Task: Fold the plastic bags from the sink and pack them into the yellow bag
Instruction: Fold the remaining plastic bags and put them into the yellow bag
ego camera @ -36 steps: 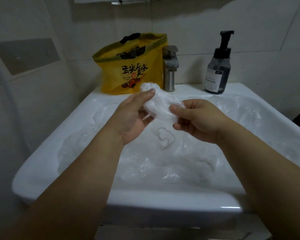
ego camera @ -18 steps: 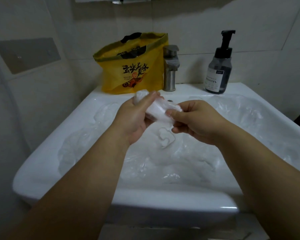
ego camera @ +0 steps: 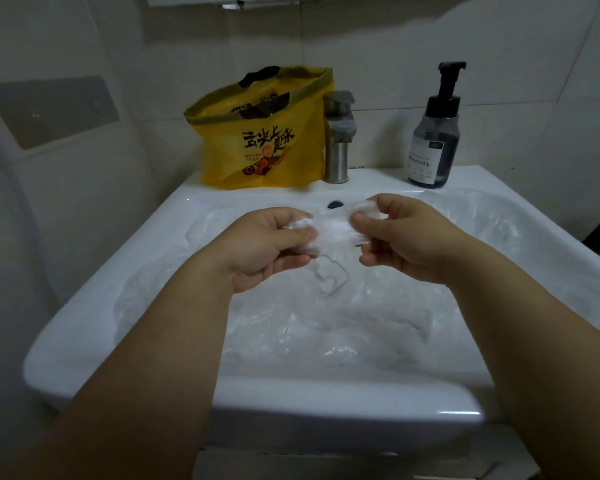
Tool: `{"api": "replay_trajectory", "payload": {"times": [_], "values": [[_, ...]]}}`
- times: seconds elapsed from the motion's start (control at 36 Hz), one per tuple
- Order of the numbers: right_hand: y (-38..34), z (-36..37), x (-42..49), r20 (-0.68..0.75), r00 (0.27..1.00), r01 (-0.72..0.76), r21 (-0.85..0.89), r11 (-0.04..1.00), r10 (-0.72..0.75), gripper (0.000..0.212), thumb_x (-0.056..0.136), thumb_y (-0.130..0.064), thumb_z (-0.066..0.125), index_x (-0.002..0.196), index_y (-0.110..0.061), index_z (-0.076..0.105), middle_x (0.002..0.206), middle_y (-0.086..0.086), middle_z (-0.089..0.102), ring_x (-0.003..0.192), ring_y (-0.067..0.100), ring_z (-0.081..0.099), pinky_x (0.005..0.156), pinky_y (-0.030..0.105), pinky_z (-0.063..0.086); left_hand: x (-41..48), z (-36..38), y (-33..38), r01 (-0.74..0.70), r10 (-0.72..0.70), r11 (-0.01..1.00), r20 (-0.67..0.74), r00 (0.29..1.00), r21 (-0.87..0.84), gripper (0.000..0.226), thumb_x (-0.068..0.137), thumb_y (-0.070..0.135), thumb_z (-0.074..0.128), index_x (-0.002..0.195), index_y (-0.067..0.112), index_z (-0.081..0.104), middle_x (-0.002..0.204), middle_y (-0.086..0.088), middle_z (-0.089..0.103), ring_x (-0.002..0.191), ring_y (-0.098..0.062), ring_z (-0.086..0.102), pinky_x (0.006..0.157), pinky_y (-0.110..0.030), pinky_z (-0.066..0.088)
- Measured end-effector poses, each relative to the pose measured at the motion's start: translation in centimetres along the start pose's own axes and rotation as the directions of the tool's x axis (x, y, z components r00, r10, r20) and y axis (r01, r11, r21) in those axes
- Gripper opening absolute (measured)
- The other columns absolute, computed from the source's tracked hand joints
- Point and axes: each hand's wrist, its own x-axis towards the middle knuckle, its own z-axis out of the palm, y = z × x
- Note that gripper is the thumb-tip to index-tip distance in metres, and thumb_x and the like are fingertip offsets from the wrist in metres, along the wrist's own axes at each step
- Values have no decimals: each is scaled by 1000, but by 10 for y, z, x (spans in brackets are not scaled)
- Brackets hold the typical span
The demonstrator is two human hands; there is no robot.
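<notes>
A small, crumpled clear plastic bag [ego camera: 333, 231] is held between both hands above the middle of the sink [ego camera: 326, 405], clear of the heap beneath it. The left hand [ego camera: 267, 249] grips the bag's left end: the thumb [ego camera: 300, 234] lies across the top of the plastic and the other fingers curl underneath, so that the end of the bag is tucked into the palm. The right hand [ego camera: 407, 244] pinches the right end. Its thumb [ego camera: 362, 221] presses on the near side, and its forefinger [ego camera: 388, 203] hooks over the far edge, where a bit of plastic pokes out past the fingertip. The remaining right fingers are curled below the bag; whether they touch it cannot be told. The bunched bag spans the short gap between the two thumbs.

More loose plastic bags [ego camera: 291, 320] fill the basin in a pale, wrinkled layer. The yellow bag [ego camera: 260, 143] stands upright at the far left of the sink ledge, its mouth open, just left of the metal faucet [ego camera: 338, 143]. A dark pump bottle [ego camera: 433, 143] stands on the far right of the ledge.
</notes>
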Motion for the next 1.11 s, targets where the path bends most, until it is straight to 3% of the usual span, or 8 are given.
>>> {"api": "replay_trajectory", "payload": {"times": [0.19, 0.31, 0.39, 0.53, 0.64, 0.75, 0.86, 1.11], "values": [[-2, -2, -2, 72, 997, 38, -52, 998, -34, 35, 93, 3, 52, 111, -27, 51, 72, 13, 51, 61, 20, 54, 60, 28, 55, 2, -3, 1, -29, 26, 997, -45, 999, -75, 17, 92, -4, 55, 95, 10, 63, 63, -1, 65, 53, -4, 62, 53, -14, 53], [-4, 1, -4, 66, 995, 76, -2, 997, -76, 21, 94, 7, 46, 87, -10, 56, 66, 11, 50, 56, 18, 53, 56, 28, 57, 2, -4, 3, -48, 44, 991, -35, 998, -127, 23, 92, -8, 52, 93, 14, 58, 68, -6, 60, 52, -7, 60, 51, -15, 52], [-3, 3, -3, 46, 997, 63, 9, 998, -64, 33, 93, 11, 41, 70, -4, 60, 60, 8, 59, 55, 18, 54, 55, 29, 58, 1, -3, 3, -63, 58, 991, -41, 997, -122, 25, 92, -8, 52, 93, 17, 53, 67, -8, 58, 51, -7, 59, 50, -15, 51], [-4, 2, -3, 60, 997, 39, 22, 999, -41, 27, 90, 13, 42, 91, -1, 66, 81, 16, 62, 66, 19, 62, 64, 32, 59, 1, -2, 4, -99, 92, 989, -68, 993, -110, 28, 92, -10, 50, 90, 18, 53, 79, -11, 54, 51, -7, 57, 49, -14, 49], [2, 2, -1, 49, 992, 124, -229, 965, -116, 41, 84, 19, 52, 114, -7, 63, 97, 3, 65, 82, 11, 64, 74, 24, 59, 1, -3, 4, -128, 121, 988, -82, 989, -87, 32, 92, -13, 46, 81, 12, 62, 73, -8, 56, 58, -9, 55, 52, -14, 51], [3, 2, -1, -30, 982, 163, -339, 926, -184, 39, 79, 9, 68, 108, -17, 66, 91, 1, 71, 75, 7, 67, 75, 15, 55, 0, -1, 3, -115, 119, 992, -104, 988, 45, 34, 92, -12, 46, 77, 7, 69, 76, -5, 65, 65, -10, 57, 59, -15, 53], [2, 2, 0, -81, 978, 172, -223, 960, -194, 18, 81, -3, 70, 94, -14, 68, 92, -4, 71, 76, 11, 70, 71, 19, 57, -2, 4, 5, -154, 158, 987, -104, 982, 46, 32, 89, -10, 44, 76, 4, 70, 70, 0, 71, 67, -11, 61, 58, -18, 53], [1, 3, -1, -121, 975, 157, -223, 962, -187, 13, 87, -22, 64, 85, -11, 71, 81, 7, 67, 71, 13, 64, 68, 24, 59, -1, 5, -3, -268, 329, 904, -142, 933, 334, 8, 80, 15, 76, 79, 22, 71, 90, 8, 69, 78, -8, 66, 66, -17, 54]]}}
